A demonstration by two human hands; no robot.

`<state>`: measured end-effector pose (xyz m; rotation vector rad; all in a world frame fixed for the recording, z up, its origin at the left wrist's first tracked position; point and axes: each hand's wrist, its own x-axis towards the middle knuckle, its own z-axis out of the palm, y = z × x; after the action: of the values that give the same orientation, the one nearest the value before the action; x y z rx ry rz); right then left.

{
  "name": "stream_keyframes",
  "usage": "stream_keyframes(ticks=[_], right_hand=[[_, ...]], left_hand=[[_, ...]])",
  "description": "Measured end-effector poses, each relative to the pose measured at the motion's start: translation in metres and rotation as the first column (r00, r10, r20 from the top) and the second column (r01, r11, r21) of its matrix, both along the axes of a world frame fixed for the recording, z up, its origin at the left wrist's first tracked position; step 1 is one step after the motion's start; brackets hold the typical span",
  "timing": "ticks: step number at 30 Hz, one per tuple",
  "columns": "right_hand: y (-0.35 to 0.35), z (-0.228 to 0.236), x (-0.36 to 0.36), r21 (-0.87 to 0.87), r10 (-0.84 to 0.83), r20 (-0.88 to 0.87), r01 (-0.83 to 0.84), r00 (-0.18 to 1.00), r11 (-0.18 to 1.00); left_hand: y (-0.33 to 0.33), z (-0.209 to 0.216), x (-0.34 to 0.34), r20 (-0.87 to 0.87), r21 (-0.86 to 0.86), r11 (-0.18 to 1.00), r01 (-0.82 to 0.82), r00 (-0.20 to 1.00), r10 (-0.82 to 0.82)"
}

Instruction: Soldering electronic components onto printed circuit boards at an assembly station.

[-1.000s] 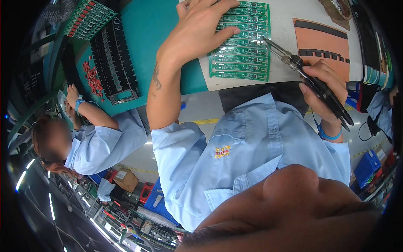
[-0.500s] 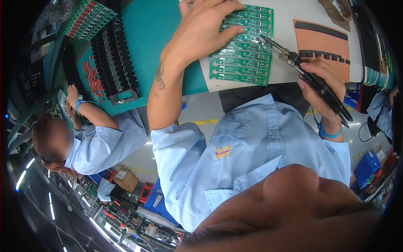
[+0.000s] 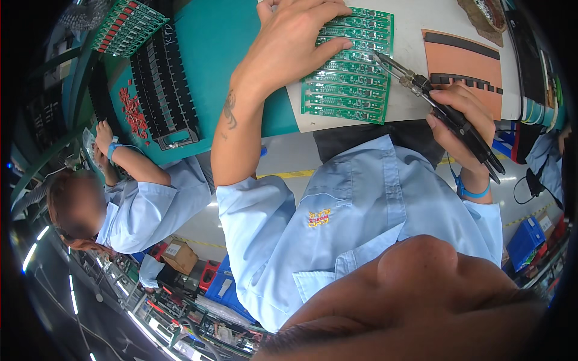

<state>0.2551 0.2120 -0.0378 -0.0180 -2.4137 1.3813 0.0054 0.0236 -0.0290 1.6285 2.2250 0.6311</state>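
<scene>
A green circuit board panel (image 3: 346,99), made of several narrow strips, lies on a pale sheet at the table's near edge. My left hand (image 3: 289,45) rests across the panel's left side, thumb and index finger spread apart over the strips. Its other fingers are partly cut off by the upper rim. In my right hand (image 3: 463,114) is a pair of soldering tweezers (image 3: 442,105) with black handles and metal collars. The tips meet the panel near its right edge, just right of my left thumb; whether they touch a part is too small to tell.
An orange pad (image 3: 451,57) with black strips lies right of the panel. On the green mat (image 3: 211,66) at left are a black slotted rack (image 3: 162,90), loose red parts (image 3: 133,114) and another board panel (image 3: 129,27). A co-worker (image 3: 150,198) sits at the left.
My two hands and the tweezers stay nearly in place on the panel. The co-worker's head has shifted slightly.
</scene>
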Motion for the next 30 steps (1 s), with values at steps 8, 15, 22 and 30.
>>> stream_keyframes(ticks=[8,15,22,30], right_hand=[[0.008,0.001,0.002,0.009,-0.006,-0.045,0.007,0.999,1.000],[0.029,0.001,0.013,0.183,-0.306,-0.113,0.322,0.945,0.929],[0.079,-0.021,0.017,0.063,-0.678,-0.041,0.679,0.734,0.731],[0.050,-0.016,0.020,0.137,-0.411,-0.162,0.433,0.897,0.891]], left_hand=[[0.004,-0.007,-0.005,0.087,-0.002,1.000,0.013,0.996,-0.013],[-0.007,-0.013,-0.008,0.331,-0.008,0.999,-0.050,0.942,0.050],[-0.002,-0.034,-0.019,-0.017,0.256,0.955,0.149,0.989,-0.150],[-0.003,-0.035,-0.011,-0.216,0.207,0.978,0.001,0.975,0.044]])
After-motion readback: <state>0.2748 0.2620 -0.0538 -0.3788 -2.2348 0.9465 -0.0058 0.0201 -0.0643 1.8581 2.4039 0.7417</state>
